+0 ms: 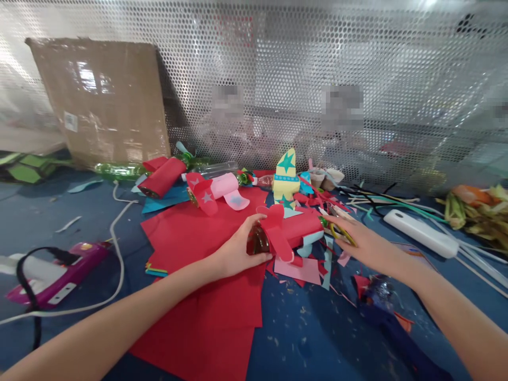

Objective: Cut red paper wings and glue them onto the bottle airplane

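A plastic bottle wrapped in red paper lies on its side in front of me, with red paper fins near its brown, see-through base. My left hand is closed around the base end, thumb below and fingers above. At the other end, the fingertips of my right hand hold the bottle by its green neck. Scissors with a yellow and black handle show just under my right fingers. Red paper sheets lie beneath my left hand, and a pink paper piece is below the bottle.
Behind stand or lie other decorated bottles: a red one, a pink one and a yellow one with stars. A glue gun is at right. A purple power strip, cardboard and a white power strip lie around.
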The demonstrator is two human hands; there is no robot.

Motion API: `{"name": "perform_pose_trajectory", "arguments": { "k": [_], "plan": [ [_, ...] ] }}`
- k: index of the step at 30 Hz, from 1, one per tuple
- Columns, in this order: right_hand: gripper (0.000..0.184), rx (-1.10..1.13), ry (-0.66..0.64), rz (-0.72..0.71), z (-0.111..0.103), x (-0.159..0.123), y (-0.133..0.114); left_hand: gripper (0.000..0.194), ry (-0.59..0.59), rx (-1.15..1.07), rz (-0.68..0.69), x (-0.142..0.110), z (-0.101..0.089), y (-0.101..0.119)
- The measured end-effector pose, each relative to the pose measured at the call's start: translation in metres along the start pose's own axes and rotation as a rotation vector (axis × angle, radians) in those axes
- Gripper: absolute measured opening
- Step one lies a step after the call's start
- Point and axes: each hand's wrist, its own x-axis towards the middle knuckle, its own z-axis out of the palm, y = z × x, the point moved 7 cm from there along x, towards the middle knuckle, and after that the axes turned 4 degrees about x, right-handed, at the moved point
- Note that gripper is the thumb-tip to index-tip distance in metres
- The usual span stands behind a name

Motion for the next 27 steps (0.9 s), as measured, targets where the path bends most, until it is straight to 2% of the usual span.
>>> {"name": "perform_pose_trajectory", "arguments": {
  "k": [8, 11, 17, 24, 27],
  "plan": [
    [0.052, 0.011, 0.054, -0.002, 0.000, -0.008, 0.009, 0.073, 0.063, 0.165, 0.266, -0.005, -0.012, 0.010],
    [0.050, 0.027, 0.062, -0.023, 0.005, -0.008, 0.013, 0.072, 0.057, 0.247, 0.327, -0.008, -0.013, 0.015],
    [0.043, 0.052, 0.112, -0.049, 0.018, -0.002, 0.016, 0.066, 0.127, 0.437, 0.551, -0.014, -0.009, 0.031],
    [0.040, 0.075, 0.192, -0.039, 0.019, 0.000, 0.018, 0.072, 0.147, 0.425, 0.676, -0.021, -0.008, 0.042],
    [0.036, 0.077, 0.247, -0.042, 0.012, 0.000, 0.020, 0.077, 0.177, 0.388, 0.633, -0.022, -0.010, 0.042]
  ]
}}
